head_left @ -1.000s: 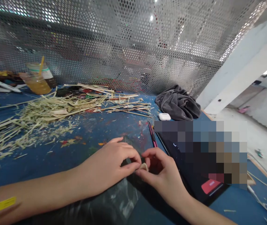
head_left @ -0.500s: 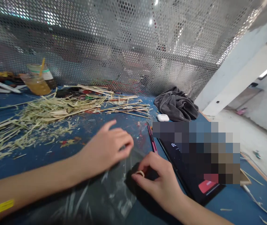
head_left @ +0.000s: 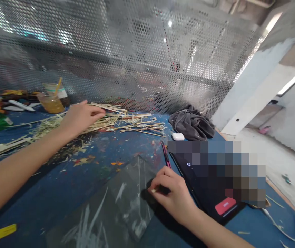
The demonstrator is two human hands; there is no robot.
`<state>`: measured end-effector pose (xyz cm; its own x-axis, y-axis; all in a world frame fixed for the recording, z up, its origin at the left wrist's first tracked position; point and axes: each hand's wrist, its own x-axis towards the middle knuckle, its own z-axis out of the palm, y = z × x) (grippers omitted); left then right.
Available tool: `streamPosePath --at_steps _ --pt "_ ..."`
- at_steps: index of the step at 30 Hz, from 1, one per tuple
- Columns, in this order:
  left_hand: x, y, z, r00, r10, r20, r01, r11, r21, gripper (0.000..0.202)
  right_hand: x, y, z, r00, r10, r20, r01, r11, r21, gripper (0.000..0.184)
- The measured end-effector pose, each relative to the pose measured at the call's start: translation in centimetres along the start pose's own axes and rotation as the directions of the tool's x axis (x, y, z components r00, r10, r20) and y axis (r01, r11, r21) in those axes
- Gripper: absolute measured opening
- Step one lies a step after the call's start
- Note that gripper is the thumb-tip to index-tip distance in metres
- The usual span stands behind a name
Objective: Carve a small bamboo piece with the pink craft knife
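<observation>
My left hand [head_left: 81, 116] is stretched out to the far left over a pile of pale bamboo strips and shavings [head_left: 59, 124], fingers loosely curled with the thumb toward the strips; I cannot tell whether it touches them. My right hand [head_left: 174, 194] rests near me on a scratched clear sheet [head_left: 118, 203], its fingers pinched on a small tan curled piece [head_left: 154, 189] beside something small and dark. A pink-handled tool [head_left: 166, 157] lies just beyond that hand.
A dark tablet [head_left: 209, 186] with a red button lies to the right. A grey cloth [head_left: 191, 122] and white earbud case [head_left: 177, 136] sit behind it. A drink cup with a straw [head_left: 51, 100] stands far left. Perforated metal screen [head_left: 137, 62] walls the blue table [head_left: 67, 179].
My left hand left the right hand and swung up and left to the bamboo pile. My right hand stayed on the clear sheet, still pinching the tan piece.
</observation>
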<state>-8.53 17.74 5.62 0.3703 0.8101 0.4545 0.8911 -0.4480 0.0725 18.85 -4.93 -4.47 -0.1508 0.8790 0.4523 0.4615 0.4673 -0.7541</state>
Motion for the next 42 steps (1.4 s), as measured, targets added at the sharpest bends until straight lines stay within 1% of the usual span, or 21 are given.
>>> streamPosePath --at_steps 1,3,6,8,12,15,16,18,19,21,22,25,28,31,32,34,36,37,39,40,42 --pt "-0.1 -0.2 -0.1 1.000 0.001 0.018 -0.001 1.000 -0.017 0.040 0.1 0.2 0.0 1.000 -0.003 -0.005 0.003 1.000 -0.016 0.022" --pt "-0.4 -0.7 -0.5 0.999 -0.030 0.039 0.032 0.999 -0.045 0.042 0.2 0.5 -0.2 1.000 -0.009 -0.016 0.008 0.999 -0.048 0.020" --pt "-1.3 -1.2 -1.1 0.994 -0.103 0.028 0.105 0.991 -0.084 0.051 0.3 0.8 -0.5 1.000 -0.018 -0.024 0.016 0.996 -0.088 0.016" --pt "-2.3 -1.2 -1.5 0.997 -0.076 0.033 0.079 0.989 -0.126 0.047 0.3 0.8 -0.6 0.999 -0.026 -0.028 0.023 0.996 -0.090 0.013" --pt "-5.7 0.1 -2.7 0.993 0.040 0.113 -0.014 0.975 -0.221 0.042 0.3 0.1 -0.3 0.999 -0.041 -0.008 0.041 0.999 -0.014 0.005" --pt "-8.5 1.6 -4.0 0.992 0.058 0.116 -0.023 0.959 -0.283 0.037 0.1 -0.4 0.2 0.995 0.018 0.094 -0.020 1.000 0.022 0.006" --pt "-9.4 2.1 -4.4 0.992 0.051 0.112 -0.014 0.949 -0.314 0.037 0.1 -0.5 0.3 0.992 0.033 0.119 -0.032 0.999 -0.015 0.011" --pt "-10.7 2.9 -5.3 0.990 0.025 0.139 0.029 0.928 -0.371 0.040 0.3 -0.4 0.2 0.992 0.047 0.120 -0.026 0.985 -0.170 0.024" --pt "-11.2 3.3 -5.7 0.986 0.015 0.167 0.052 0.921 -0.386 0.039 0.4 -0.2 -0.1 0.994 0.049 0.097 -0.022 0.965 -0.260 0.027" --pt "-11.7 3.8 -6.1 0.978 0.022 0.206 0.059 0.924 -0.377 0.041 1.0 0.1 -1.1 0.997 0.069 0.037 -0.048 0.909 -0.414 0.024" --pt "-11.8 4.0 -6.2 0.978 0.037 0.206 0.042 0.929 -0.369 0.043 1.3 0.3 -1.7 0.996 0.091 0.011 -0.075 0.882 -0.465 0.021" --pt "-11.8 4.6 -6.0 0.979 0.109 0.171 -0.040 0.931 -0.362 0.038 2.5 0.9 -3.0 0.982 0.184 -0.039 -0.170 0.782 -0.600 0.015" --pt "-11.5 5.6 -5.8 0.977 0.127 0.172 -0.054 0.926 -0.375 0.037 3.6 1.3 -2.8 0.958 0.280 -0.057 -0.238 0.673 -0.700 0.013" --pt "-11.1 7.1 -5.5 0.975 0.195 0.112 -0.131 0.898 -0.421 0.031 4.1 1.6 -1.7 0.936 0.344 -0.077 -0.284 0.608 -0.741 0.018" --pt "-11.0 7.7 -5.3 0.964 0.238 0.116 -0.164 0.882 -0.443 0.029 4.2 1.7 -1.5 0.932 0.353 -0.083 -0.293 0.598 -0.746 0.020" --pt "-10.8 9.0 -4.7 0.923 0.334 0.190 -0.204 0.845 -0.494 0.029 4.0 1.8 -1.4 0.934 0.343 -0.094 -0.295 0.598 -0.745 0.022" --pt "-10.7 10.3 -3.7 0.858 0.423 0.290 -0.219 0.813 -0.539 0.038 3.8 1.9 -1.9 0.947 0.302 -0.111 -0.284 0.623 -0.729 0.022" --pt "-10.7 11.0 -3.0 0.825 0.467 0.318 -0.237 0.796 -0.557 0.039 3.6 2.0 -2.4 0.954 0.272 -0.126 -0.277 0.641 -0.716 0.021" --pt "-10.9 12.2 -1.3 0.774 0.536 0.337 -0.275 0.765 -0.583 0.029 3.5 2.0 -3.5 0.965 0.201 -0.170 -0.263 0.685 -0.680 0.021" --pt "-11.0 12.8 -0.5 0.758 0.555 0.344 -0.286 0.756 -0.589 0.024 3.5 2.1 -4.1 0.966 0.166 -0.198 -0.256 0.709 -0.657 0.022" --pt "-11.2 13.7 1.1 0.740 0.570 0.357 -0.284 0.746 -0.602 0.027 3.5 2.2 -4.9 0.960 0.102 -0.261 -0.244 0.759 -0.603 0.022"
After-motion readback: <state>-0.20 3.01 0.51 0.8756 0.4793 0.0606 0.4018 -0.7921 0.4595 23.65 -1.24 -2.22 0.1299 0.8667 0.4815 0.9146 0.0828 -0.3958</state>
